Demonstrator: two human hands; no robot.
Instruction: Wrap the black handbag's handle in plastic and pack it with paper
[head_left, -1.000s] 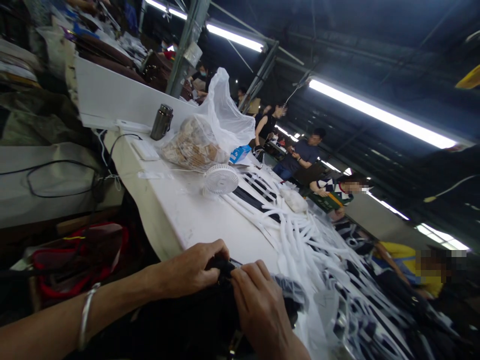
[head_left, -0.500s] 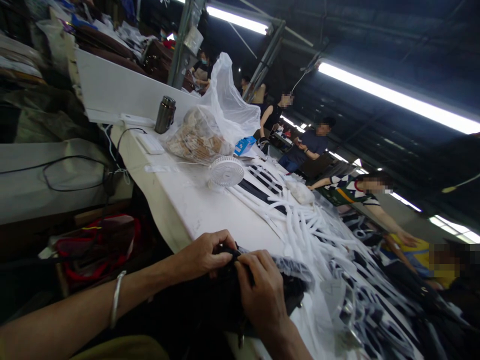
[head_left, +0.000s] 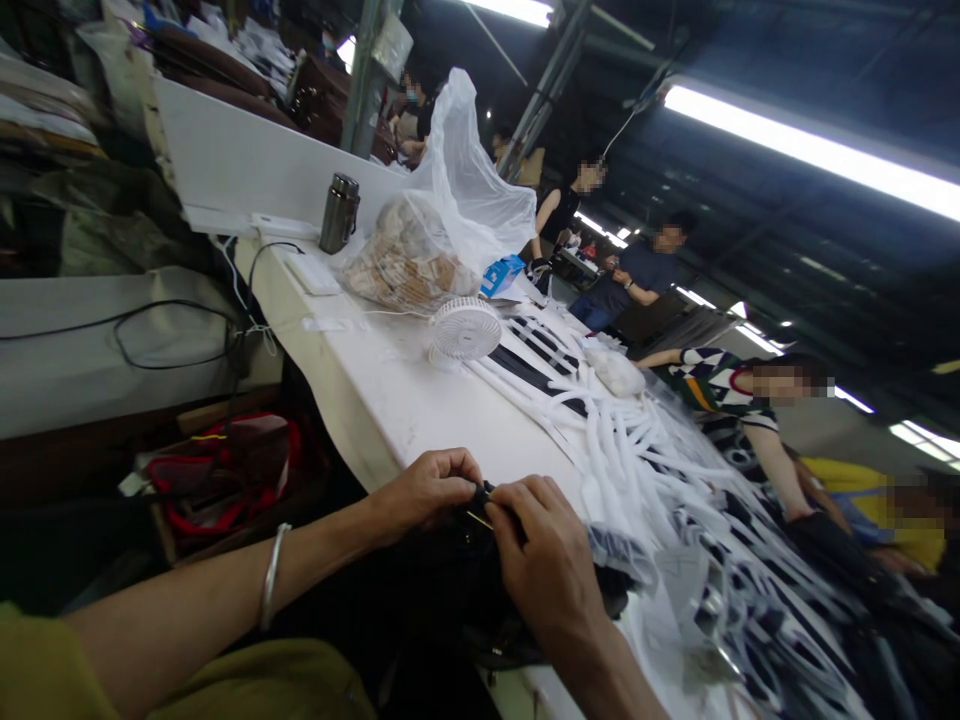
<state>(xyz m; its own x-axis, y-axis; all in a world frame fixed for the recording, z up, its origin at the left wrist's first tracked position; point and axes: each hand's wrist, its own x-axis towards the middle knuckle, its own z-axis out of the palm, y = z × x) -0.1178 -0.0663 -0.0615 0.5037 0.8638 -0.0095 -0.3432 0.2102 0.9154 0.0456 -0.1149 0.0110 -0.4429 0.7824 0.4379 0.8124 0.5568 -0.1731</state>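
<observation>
My left hand [head_left: 442,485] is closed, thumb and forefinger pinching a dark edge of a black bag [head_left: 457,590] low in the view. Right beside it, my right hand [head_left: 544,550] grips the same edge, its fingers bent and its thumb underneath. A thin gold-coloured strip shows between the two hands. Clear plastic [head_left: 619,553] lies just past my right hand, by the bag's far end. Most of the bag is in deep shadow, so its full shape is hidden. A silver bangle circles my left wrist.
A small white fan [head_left: 465,330], a dark flask [head_left: 340,213] and a plastic sack of scraps [head_left: 409,255] stand on the white table [head_left: 390,385]. White-wrapped straps [head_left: 607,440] cover its right side. A red bag [head_left: 225,470] sits low at left. Several people work beyond.
My hands have drawn closer together along the bag's edge, and the gold-coloured strip now shows between them. The camera has shifted a little. At right, a co-worker's arm has dropped lower.
</observation>
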